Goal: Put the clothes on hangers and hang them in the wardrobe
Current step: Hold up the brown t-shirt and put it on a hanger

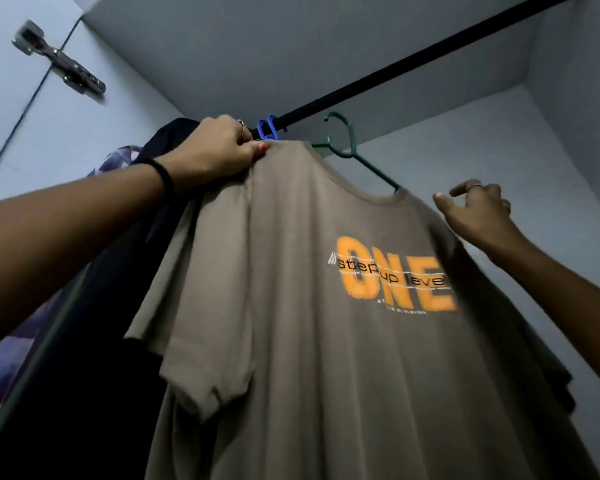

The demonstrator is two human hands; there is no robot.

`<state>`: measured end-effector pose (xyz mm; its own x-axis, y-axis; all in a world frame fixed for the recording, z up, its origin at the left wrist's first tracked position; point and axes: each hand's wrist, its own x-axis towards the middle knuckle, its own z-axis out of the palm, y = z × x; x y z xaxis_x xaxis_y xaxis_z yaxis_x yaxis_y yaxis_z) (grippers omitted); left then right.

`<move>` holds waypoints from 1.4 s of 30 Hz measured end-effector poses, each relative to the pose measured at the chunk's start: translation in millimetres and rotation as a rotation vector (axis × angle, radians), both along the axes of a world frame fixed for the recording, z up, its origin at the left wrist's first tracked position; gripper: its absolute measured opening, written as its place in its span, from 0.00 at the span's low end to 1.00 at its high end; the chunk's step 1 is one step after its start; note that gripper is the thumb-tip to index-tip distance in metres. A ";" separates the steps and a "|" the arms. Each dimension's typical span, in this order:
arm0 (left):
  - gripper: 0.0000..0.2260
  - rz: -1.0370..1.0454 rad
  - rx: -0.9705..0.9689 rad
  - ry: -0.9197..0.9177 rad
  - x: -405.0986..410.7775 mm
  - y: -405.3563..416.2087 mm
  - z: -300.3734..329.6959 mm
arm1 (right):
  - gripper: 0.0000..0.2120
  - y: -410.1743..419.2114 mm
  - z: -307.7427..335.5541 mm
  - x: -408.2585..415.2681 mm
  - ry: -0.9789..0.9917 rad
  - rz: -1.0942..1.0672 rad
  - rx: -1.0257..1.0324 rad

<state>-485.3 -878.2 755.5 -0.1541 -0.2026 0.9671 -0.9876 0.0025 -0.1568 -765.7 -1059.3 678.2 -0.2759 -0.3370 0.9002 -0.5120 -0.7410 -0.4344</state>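
**T-shirt on green hanger at the wardrobe rail**

A taupe T-shirt [291, 341] hangs on a green hanger [355, 157] inside the wardrobe [413, 57]; the hanger's hook sits just below the black rail [413, 60], and whether hook and rail touch cannot be told; the rail runs from upper right down toward the left, where it passes behind the left hand.

The left hand [219, 150] is raised at the left shoulder of the shirt; its fingers are curled and pinch the fabric at the shoulder seam; a ring shows on one finger, and a dark band [163, 176] circles the wrist.

The right hand [475, 211] is at the right shoulder of the shirt, near the far end of the hanger arm; thumb and fingers are loosely bent and apart, gripping nothing; rings show on two fingers.

Printed matter on the chest: large orange letters "ONE" [395, 275]; across them a black line reading "step up level"; a smaller line beneath is too blurred to read.

Blue hangers [269, 128] hook over the rail just right of the left hand; a dark garment [101, 341] hangs to the left of the T-shirt, touching it; a purple patterned garment [4, 358] hangs further left.

A metal door hinge [59, 58] is fixed at the upper left, on the pale wardrobe panel.
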 end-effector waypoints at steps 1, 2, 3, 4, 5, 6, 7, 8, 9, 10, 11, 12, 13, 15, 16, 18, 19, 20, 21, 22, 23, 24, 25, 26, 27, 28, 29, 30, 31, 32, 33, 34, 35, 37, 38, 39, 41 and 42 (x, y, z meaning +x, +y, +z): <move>0.15 0.027 0.011 0.010 -0.9 -6.7 8.6 | 0.21 -1.6 -0.4 3.9 0.017 -0.048 0.009; 0.15 0.042 0.016 0.027 -0.4 -16.0 18.2 | 0.20 -5.3 0.4 5.8 0.039 -0.075 0.006; 0.15 0.055 0.011 0.049 1.0 -25.3 26.2 | 0.19 -5.8 -0.4 6.4 0.064 -0.101 0.003; 0.15 0.073 0.001 0.071 2.6 -35.1 33.5 | 0.18 -6.8 -0.9 6.1 0.090 -0.121 -0.009; 0.15 0.093 -0.017 0.089 5.3 -43.5 39.3 | 0.17 -6.2 -1.9 4.7 0.120 -0.138 -0.027; 0.15 0.110 -0.034 0.114 7.8 -51.3 44.6 | 0.15 -5.3 -2.6 2.5 0.143 -0.152 -0.044; 0.15 0.117 -0.051 0.141 10.6 -58.7 50.4 | 0.14 -5.0 -3.0 0.1 0.159 -0.157 -0.059; 0.14 0.115 -0.065 0.168 12.8 -65.0 55.4 | 0.12 -4.9 -4.2 -3.0 0.168 -0.155 -0.072; 0.13 0.115 -0.078 0.188 14.3 -70.7 61.2 | 0.10 -4.0 -4.6 -4.9 0.174 -0.145 -0.081; 0.12 0.114 -0.087 0.201 14.3 -75.8 65.9 | 0.08 -3.5 -5.9 -7.5 0.175 -0.130 -0.093; 0.11 0.112 -0.097 0.210 13.2 -81.0 71.1 | 0.08 -1.3 -7.2 -9.6 0.176 -0.099 -0.098; 0.10 0.113 -0.104 0.222 11.6 -86.0 77.8 | 0.08 0.2 -6.9 -10.3 0.166 -0.035 -0.089; 0.10 0.118 -0.112 0.235 9.5 -90.1 82.6 | 0.08 2.7 -8.4 -9.8 0.148 0.046 -0.066; 0.13 0.130 -0.118 0.253 3.5 -97.9 93.1 | 0.07 5.6 -9.7 -8.2 0.139 0.164 -0.017; 0.14 0.137 -0.118 0.254 -0.5 -101.2 97.8 | 0.07 6.9 -11.3 -6.9 0.146 0.192 0.000; 0.14 0.159 -0.129 0.245 -8.8 -105.3 108.7 | 0.06 7.0 -13.6 -5.0 0.180 0.195 0.018; 0.14 0.177 -0.140 0.239 -11.7 -106.3 112.6 | 0.06 6.7 -16.4 -4.2 0.196 0.185 0.031; 0.14 0.201 -0.163 0.232 -13.4 -105.3 116.6 | 0.06 5.9 -18.3 -3.6 0.211 0.176 0.039; 0.13 0.227 -0.191 0.227 -13.0 -102.7 119.6 | 0.06 5.4 -20.7 -1.9 0.231 0.171 0.043; 0.13 0.251 -0.215 0.216 -11.1 -100.6 121.9 | 0.06 4.8 -23.1 -0.3 0.261 0.163 0.039; 0.12 0.274 -0.238 0.192 -9.5 -97.6 123.7 | 0.06 4.7 -24.9 1.7 0.294 0.151 0.026; 0.11 0.297 -0.251 0.163 -7.8 -95.3 124.2 | 0.06 5.6 -26.9 4.4 0.322 0.144 0.012; 0.11 0.316 -0.262 0.133 -7.2 -93.2 123.7 | 0.06 7.5 -28.5 7.2 0.346 0.137 0.003; 0.10 0.330 -0.271 0.104 -7.2 -90.4 122.5 | 0.07 9.5 -29.5 10.7 0.366 0.129 -0.001; 0.10 0.336 -0.278 0.078 -7.0 -88.5 120.2 | 0.07 10.9 -32.0 14.2 0.384 0.116 -0.001; 0.11 0.333 -0.290 0.058 -6.6 -84.8 118.4 | 0.07 11.6 -32.9 18.3 0.400 0.101 -0.006; 0.11 0.326 -0.298 0.041 -6.4 -80.7 115.8 | 0.07 12.2 -35.7 22.2 0.411 0.089 -0.016; 0.12 0.321 -0.306 0.032 -5.5 -76.7 114.4 | 0.06 12.6 -37.6 27.1 0.420 0.092 -0.031; 0.12 0.320 -0.311 0.027 -4.5 -72.5 112.7 | 0.06 13.1 -39.9 32.3 0.427 0.104 -0.046; 0.13 0.330 -0.310 0.020 -4.0 -68.7 110.8 | 0.06 14.2 -43.0 37.5 0.434 0.121 -0.056; 0.13 0.340 -0.310 0.008 -3.9 -65.1 108.3 | 0.06 15.1 -45.0 42.6 0.445 0.134 -0.061; 0.14 0.354 -0.297 -0.003 -3.9 -62.9 104.2 | 0.06 15.9 -48.1 48.0 0.454 0.144 -0.060; 0.15 0.360 -0.281 -0.011 -4.4 -60.4 100.9 | 0.06 16.4 -49.6 53.3 0.460 0.149 -0.062; 0.17 0.363 -0.262 -0.006 -4.2 -53.5 93.2 | 0.06 17.5 -54.4 65.6 0.468 0.164 -0.065; 0.18 0.354 -0.262 -0.011 -5.0 -48.8 88.7 | 0.06 17.8 -57.9 72.5 0.477 0.177 -0.066; 0.19 0.333 -0.262 -0.015 -5.5 -44.9 82.4 | 0.06 18.6 -65.1 80.1 0.489 0.202 -0.060; 0.20 0.266 -0.243 -0.002 -4.8 -37.3 67.2 | 0.08 20.9 -81.8 97.6 0.528 0.250 -0.040; 0.21 0.232 -0.204 0.030 0.6 -35.5 53.4 | 0.10 23.7 -97.0 107.0 0.552 0.274 -0.015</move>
<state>-484.8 -913.8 808.9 -0.0970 -0.0300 0.9948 -0.9623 -0.2524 -0.1014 -658.7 -1035.6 581.2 0.3268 -0.3161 0.8906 -0.4482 -0.8815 -0.1484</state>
